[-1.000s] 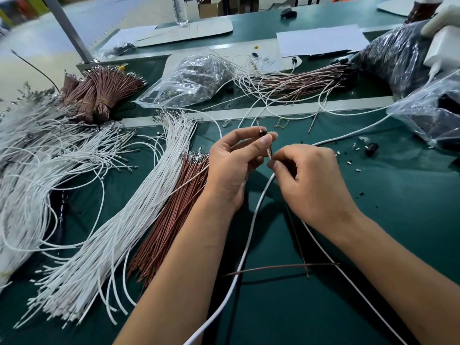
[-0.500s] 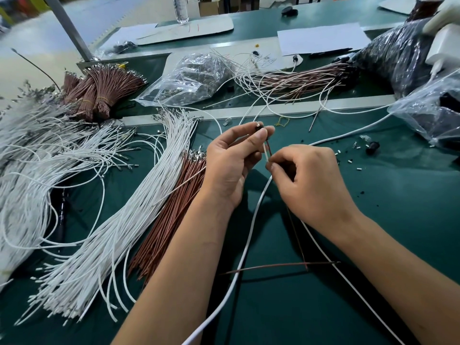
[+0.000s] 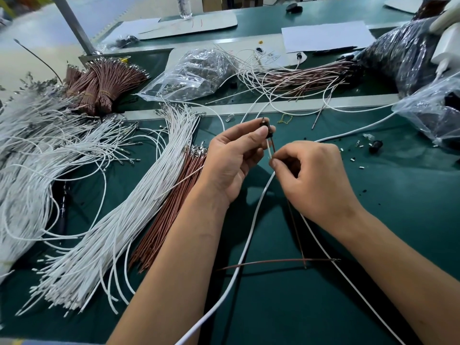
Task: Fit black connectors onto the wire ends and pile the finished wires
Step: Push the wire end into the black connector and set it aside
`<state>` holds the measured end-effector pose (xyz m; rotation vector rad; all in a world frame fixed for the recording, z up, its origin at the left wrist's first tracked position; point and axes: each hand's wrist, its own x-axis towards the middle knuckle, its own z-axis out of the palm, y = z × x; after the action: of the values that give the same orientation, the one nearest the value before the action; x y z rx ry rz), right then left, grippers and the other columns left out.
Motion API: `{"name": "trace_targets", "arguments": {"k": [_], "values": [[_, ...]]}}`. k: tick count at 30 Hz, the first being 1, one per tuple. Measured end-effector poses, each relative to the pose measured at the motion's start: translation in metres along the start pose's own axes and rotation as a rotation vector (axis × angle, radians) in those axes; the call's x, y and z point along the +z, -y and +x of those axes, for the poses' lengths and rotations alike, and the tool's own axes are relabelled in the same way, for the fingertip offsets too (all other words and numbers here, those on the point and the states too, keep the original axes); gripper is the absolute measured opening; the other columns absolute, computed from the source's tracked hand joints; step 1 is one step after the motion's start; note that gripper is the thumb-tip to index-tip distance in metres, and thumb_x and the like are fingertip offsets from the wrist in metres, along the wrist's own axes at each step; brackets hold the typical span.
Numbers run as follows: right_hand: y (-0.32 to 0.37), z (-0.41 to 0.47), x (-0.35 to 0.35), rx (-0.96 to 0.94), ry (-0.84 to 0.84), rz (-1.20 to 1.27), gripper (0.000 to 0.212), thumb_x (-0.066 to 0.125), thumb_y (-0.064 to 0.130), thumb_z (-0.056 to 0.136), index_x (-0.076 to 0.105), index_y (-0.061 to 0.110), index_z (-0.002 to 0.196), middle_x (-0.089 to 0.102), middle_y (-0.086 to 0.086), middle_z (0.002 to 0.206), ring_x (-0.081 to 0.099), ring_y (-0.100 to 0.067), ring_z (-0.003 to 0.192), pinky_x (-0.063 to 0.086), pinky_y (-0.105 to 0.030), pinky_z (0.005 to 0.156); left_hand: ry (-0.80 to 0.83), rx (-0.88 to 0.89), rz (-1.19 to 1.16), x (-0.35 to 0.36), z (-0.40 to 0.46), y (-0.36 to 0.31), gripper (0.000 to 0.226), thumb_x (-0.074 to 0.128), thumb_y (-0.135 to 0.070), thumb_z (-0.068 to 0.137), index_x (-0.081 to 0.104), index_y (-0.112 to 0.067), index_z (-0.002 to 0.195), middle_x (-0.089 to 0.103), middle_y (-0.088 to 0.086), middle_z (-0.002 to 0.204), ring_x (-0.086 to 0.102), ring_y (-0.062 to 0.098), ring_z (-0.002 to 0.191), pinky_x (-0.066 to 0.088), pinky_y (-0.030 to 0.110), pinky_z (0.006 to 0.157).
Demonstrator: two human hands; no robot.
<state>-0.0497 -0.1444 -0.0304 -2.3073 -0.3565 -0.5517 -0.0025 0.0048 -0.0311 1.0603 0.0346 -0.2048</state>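
Left hand (image 3: 231, 158) pinches the black connector (image 3: 264, 124); right hand (image 3: 311, 175) pinches apparently both thin wires (image 3: 270, 148) close below; light, limp, best gripped near ends.

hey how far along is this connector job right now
Done: a finished pile lies at the back. In hand: the left hand pinches a black connector while the right hand feeds wires in. Left: big white and brown bundles.

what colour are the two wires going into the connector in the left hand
One white wire and one brown wire enter the black connector, seen in the head view.
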Motion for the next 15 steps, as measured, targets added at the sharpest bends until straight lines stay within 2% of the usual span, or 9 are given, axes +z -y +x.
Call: {"name": "trace_targets", "arguments": {"k": [5,9,15], "values": [[0.0000,0.0000,-0.0003,-0.002,0.008,-0.006,0.008,0.073,0.007,0.088,0.078,0.009,0.083,0.072,0.000,0.074,0.062,-0.013,0.067,0.048,-0.025,0.068,-0.018,0.014,0.007,-0.0006,-0.0004,0.0000,0.015,0.070,-0.002,0.087,0.073,-0.005,0.101,0.077,0.009,0.094,0.070,0.014,0.077,0.056,0.019,0.069],[-0.0002,-0.0008,0.0000,-0.001,0.012,-0.004,0.007,0.073,0.008,0.087,0.078,0.009,0.083,0.072,0.000,0.074,0.064,-0.015,0.068,0.051,-0.032,0.070,-0.016,0.026,0.001,0.0001,-0.0022,-0.0009,0.013,0.070,-0.003,0.087,0.073,-0.007,0.099,0.077,0.008,0.093,0.072,0.017,0.079,0.056,0.019,0.068],[-0.0021,-0.0010,0.0010,-0.007,0.015,-0.015,0.005,0.074,0.007,0.088,0.078,0.010,0.085,0.071,0.000,0.076,0.063,-0.015,0.070,0.051,-0.032,0.071,-0.001,0.059,0.006,-0.0001,-0.0024,-0.0023,0.014,0.069,0.000,0.088,0.073,-0.007,0.099,0.077,0.009,0.094,0.072,0.015,0.077,0.056,0.019,0.070]]}}
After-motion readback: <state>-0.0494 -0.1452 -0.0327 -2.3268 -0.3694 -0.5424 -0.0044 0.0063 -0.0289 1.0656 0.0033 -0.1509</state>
